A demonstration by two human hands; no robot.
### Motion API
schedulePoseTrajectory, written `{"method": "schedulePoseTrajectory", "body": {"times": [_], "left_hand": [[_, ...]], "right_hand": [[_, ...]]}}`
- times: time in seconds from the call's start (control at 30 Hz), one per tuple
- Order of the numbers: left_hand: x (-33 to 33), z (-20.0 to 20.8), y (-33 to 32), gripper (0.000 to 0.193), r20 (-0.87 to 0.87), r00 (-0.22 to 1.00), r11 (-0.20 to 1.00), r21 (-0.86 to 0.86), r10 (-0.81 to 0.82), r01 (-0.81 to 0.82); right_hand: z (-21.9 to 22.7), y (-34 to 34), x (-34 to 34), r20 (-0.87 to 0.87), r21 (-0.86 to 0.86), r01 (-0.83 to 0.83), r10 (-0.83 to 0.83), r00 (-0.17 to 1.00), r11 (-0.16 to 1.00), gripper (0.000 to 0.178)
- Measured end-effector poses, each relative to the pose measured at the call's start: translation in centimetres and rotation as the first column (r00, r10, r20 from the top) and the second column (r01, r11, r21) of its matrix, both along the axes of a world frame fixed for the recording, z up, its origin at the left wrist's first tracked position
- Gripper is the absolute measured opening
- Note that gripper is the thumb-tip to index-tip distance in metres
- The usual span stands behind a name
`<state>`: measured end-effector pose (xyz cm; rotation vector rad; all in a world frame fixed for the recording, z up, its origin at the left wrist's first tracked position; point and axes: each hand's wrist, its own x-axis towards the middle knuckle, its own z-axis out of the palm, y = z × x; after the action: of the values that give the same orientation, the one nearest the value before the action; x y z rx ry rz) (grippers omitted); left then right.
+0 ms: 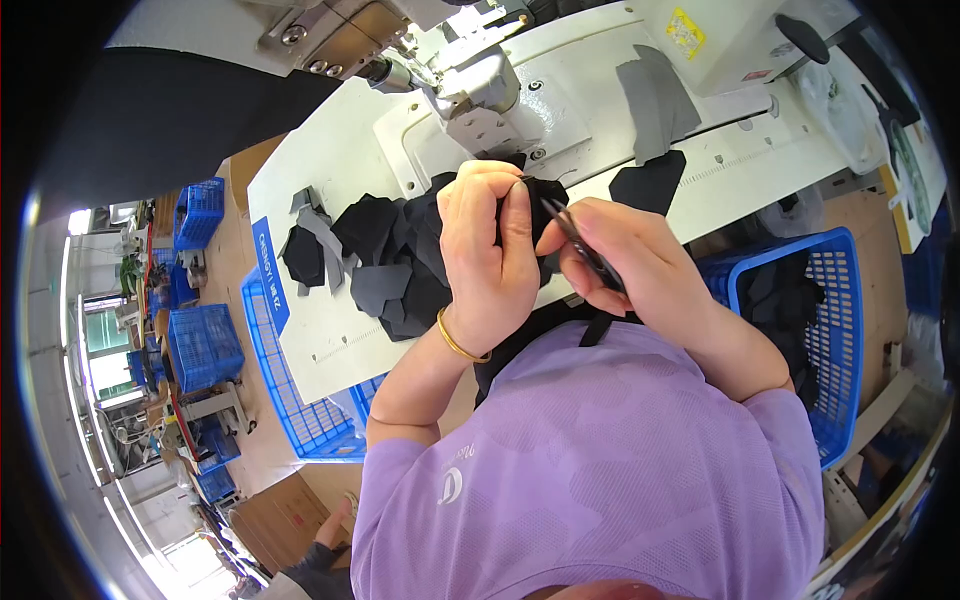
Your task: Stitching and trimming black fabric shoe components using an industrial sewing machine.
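Observation:
Raised in front of the sewing machine head, my left hand [485, 235] is closed on a piece of black fabric [545, 192], thumb pressed against its edge. My right hand [630, 255] grips a slim dark tool like tweezers [590, 250]; its pointed tip meets the fabric beside my left thumb. A pile of black and grey fabric pieces [385, 255] lies on the white machine table [335, 130], left of my left hand and partly behind it. The fingers of my left hand hide part of the held piece.
The sewing machine's needle area [430, 75] is just beyond my hands. A grey piece [655, 100] and a black piece [650, 182] lie on the table at right. Blue baskets stand below both sides; the right basket [845, 330] holds dark fabric. Another person's arm [330, 525] shows lower left.

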<state>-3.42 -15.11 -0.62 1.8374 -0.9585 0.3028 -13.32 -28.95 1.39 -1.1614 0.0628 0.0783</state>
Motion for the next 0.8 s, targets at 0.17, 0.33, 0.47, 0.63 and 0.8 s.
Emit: {"method": "schedulePoseTrajectory", "body": {"times": [0.17,0.33,0.47,0.63,0.8], "left_hand": [[0.0,0.0,0.0,0.007,0.077,0.997,1.000,0.017,0.023,-0.024],[0.0,-0.2,0.1,0.006,0.159,0.987,0.999,0.017,0.025,-0.028],[0.1,-0.1,0.0,0.006,0.165,0.986,1.000,0.018,0.011,-0.014],[0.1,-0.2,0.0,0.007,0.224,0.975,1.000,0.028,0.008,-0.015],[0.1,-0.5,0.0,0.007,0.268,0.964,0.999,0.037,-0.005,-0.006]], "right_hand": [[-1.0,-0.1,1.0,-0.048,0.061,-0.002,0.005,0.999,0.998,0.044],[-1.5,-0.2,1.2,-0.031,0.075,-0.001,0.004,1.000,0.997,0.048],[-1.5,-0.2,1.3,-0.021,0.078,0.002,-0.001,1.000,0.997,0.048],[-1.6,-0.1,1.4,-0.032,0.118,0.016,-0.012,0.999,0.993,0.048],[-2.2,-0.2,1.6,-0.082,0.181,0.026,-0.011,0.997,0.983,0.041]]}}
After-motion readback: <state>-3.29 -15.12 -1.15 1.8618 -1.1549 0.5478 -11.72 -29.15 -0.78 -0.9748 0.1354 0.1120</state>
